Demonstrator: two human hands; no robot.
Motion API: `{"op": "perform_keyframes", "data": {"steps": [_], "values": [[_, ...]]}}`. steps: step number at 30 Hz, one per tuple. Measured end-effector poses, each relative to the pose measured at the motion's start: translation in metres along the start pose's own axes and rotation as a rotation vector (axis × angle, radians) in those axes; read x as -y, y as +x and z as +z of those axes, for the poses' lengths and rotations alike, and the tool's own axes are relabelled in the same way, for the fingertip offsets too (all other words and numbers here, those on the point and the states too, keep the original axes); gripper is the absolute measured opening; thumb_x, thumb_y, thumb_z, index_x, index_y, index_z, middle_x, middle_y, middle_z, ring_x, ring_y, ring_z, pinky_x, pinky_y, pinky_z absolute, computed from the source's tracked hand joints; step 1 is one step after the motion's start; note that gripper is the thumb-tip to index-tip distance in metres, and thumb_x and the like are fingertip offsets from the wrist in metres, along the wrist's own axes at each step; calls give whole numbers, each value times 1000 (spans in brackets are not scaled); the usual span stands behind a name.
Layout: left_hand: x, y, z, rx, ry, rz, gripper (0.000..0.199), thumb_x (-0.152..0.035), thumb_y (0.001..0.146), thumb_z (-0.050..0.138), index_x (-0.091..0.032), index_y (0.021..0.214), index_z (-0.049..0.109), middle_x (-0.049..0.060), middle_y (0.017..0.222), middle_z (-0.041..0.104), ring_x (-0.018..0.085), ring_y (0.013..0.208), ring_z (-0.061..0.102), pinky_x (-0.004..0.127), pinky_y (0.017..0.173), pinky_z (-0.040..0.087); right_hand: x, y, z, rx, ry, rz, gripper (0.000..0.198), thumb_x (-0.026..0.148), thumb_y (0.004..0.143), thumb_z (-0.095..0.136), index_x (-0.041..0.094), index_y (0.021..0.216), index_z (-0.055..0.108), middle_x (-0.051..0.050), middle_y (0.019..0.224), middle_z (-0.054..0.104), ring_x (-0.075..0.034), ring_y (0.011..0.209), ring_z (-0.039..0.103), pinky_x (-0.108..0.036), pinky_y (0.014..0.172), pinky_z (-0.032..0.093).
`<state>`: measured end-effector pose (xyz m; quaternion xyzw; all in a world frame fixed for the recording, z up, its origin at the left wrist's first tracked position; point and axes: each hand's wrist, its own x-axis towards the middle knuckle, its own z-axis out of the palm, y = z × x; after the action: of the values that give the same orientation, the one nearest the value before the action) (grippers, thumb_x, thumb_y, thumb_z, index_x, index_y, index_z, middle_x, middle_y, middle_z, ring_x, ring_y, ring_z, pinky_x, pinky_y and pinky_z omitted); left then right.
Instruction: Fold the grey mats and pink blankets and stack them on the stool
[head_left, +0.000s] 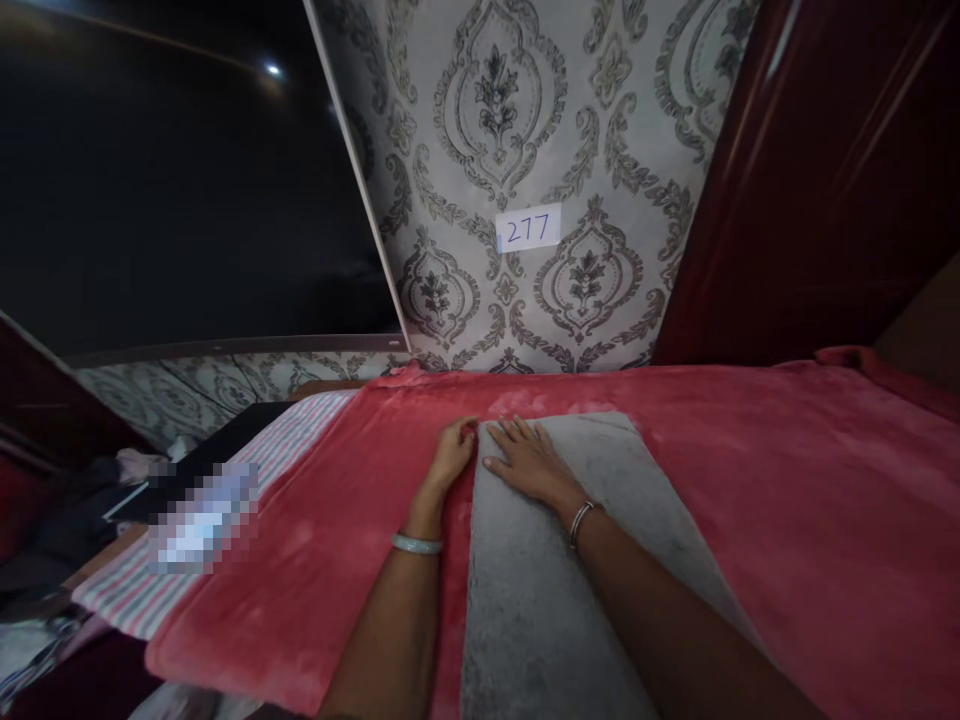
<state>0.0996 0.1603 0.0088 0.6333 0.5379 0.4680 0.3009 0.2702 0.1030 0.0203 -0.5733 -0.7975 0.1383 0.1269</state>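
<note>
A long grey cloth point(525, 600) with a soft, napped look lies flat on a red plush blanket point(780, 490). My right hand point(531, 463) rests palm down on its far left part, fingers spread. At the cloth's far left corner, my left hand point(452, 452) has its fingers curled, with thumb and fingertips closed on the edge. How much of the edge they grip is too small to see. A pale green bangle point(417, 544) circles my left wrist, and a silver bracelet point(579, 525) is on my right.
Beyond the blanket stands a patterned wall with a paper label point(529, 228) reading 277. A large dark screen point(187, 190) is at the left, above a striped cloth point(300, 430) and a blurred-out item point(202, 520). Dark red glossy panels point(810, 180) rise at the right.
</note>
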Motion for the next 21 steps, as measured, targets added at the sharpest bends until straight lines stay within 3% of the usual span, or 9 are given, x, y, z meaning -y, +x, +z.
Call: {"op": "perform_keyframes", "data": {"steps": [6,21], "values": [[4,0,4,41,125,7,21,-4,72,59,-19,57,60,1,63,63,15,67,56,26,77,46,0,0,0,5,-1,1,69,58,99,40,26,159,30,-8,166,20,-30,154,11,-53,122,6],[-5,-4,7,51,369,-36,18,-7,83,57,-21,71,56,6,68,61,22,77,62,29,77,42,2,-1,1,-2,-18,1,68,56,100,39,26,160,29,-9,166,20,-30,154,10,-53,122,4]]}}
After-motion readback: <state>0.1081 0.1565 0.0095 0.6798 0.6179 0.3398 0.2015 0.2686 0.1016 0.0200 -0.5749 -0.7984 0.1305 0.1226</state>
